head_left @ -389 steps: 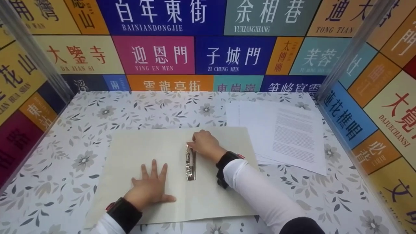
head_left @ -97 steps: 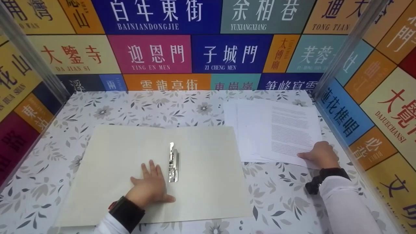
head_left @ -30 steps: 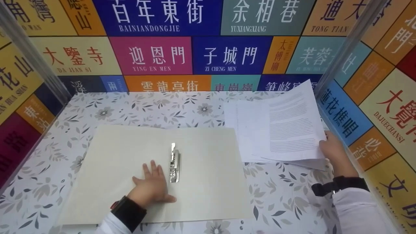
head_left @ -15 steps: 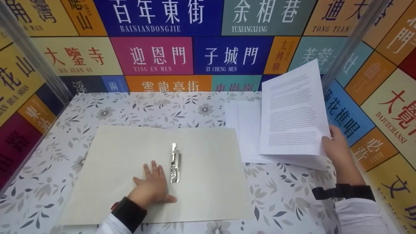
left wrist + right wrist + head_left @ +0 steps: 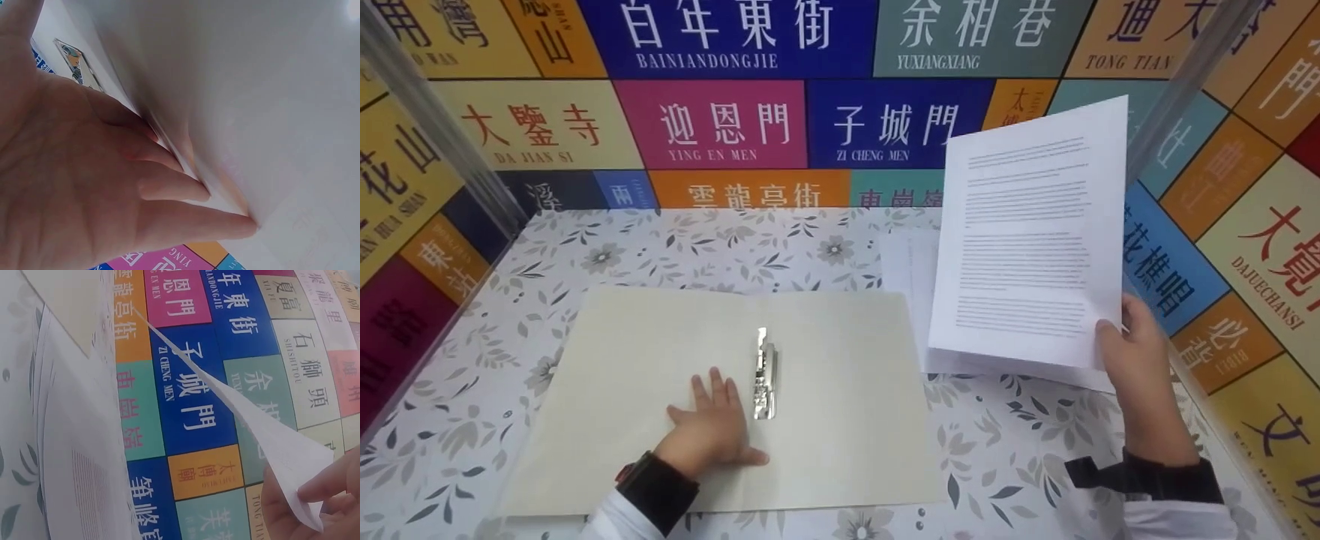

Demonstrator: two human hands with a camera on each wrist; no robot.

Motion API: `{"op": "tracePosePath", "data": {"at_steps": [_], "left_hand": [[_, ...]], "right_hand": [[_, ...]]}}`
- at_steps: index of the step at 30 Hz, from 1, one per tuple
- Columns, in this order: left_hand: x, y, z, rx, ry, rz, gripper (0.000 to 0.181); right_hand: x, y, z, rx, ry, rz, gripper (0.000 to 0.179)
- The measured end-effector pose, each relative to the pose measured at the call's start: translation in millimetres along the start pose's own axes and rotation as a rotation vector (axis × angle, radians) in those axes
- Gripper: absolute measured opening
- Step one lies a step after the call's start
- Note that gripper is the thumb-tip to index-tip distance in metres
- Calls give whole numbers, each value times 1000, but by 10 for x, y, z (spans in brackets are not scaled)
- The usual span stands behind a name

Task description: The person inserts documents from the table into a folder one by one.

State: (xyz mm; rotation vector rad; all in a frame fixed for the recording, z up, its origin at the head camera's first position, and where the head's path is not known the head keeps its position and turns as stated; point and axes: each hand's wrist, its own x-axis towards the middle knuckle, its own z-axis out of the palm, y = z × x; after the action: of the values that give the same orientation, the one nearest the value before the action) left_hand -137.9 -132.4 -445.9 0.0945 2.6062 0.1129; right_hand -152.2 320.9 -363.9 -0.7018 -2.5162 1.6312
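An open cream file folder [image 5: 840, 420] lies flat on the table, with a metal lever clip [image 5: 765, 375] near its fold. My left hand [image 5: 709, 435] rests on the folder's left half, fingers spread, just left of the clip. In the left wrist view the fingertips touch the pale folder surface [image 5: 281, 140]. My right hand [image 5: 1140, 360] pinches the right edge of a printed sheet [image 5: 1027, 240], thumb in front. The sheet is raised and tilted; in the right wrist view it shows nearly edge-on. Whether it is one sheet or several cannot be told.
More papers [image 5: 907, 277] lie on the table right of the folder, partly hidden behind the raised sheet; the right wrist view shows this stack [image 5: 84, 455] too. A flower-patterned cloth [image 5: 690, 247] covers the table. Panels with Chinese characters [image 5: 712, 124] stand around it on three sides.
My right hand left the clip, went to the papers and lifted a printed sheet off the stack, now higher and more upright. The folder slid left earlier; my left hand stays on it.
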Motion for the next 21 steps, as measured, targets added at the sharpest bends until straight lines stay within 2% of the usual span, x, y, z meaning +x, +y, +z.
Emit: {"op": "tracePosePath", "data": {"at_steps": [6, 12, 16, 21], "left_hand": [[24, 8, 6, 5, 2, -2, 129], [60, -23, 71, 5, 5, -6, 129], [51, -27, 75, 14, 4, -7, 128], [21, -9, 30, 34, 6, 3, 127]], "right_hand": [[-150, -29, 109, 34, -5, -12, 58], [-334, 18, 272, 51, -59, -117, 55], [-451, 67, 407, 136, -136, -160, 52], [-563, 120, 566, 252, -216, -149, 53]]}}
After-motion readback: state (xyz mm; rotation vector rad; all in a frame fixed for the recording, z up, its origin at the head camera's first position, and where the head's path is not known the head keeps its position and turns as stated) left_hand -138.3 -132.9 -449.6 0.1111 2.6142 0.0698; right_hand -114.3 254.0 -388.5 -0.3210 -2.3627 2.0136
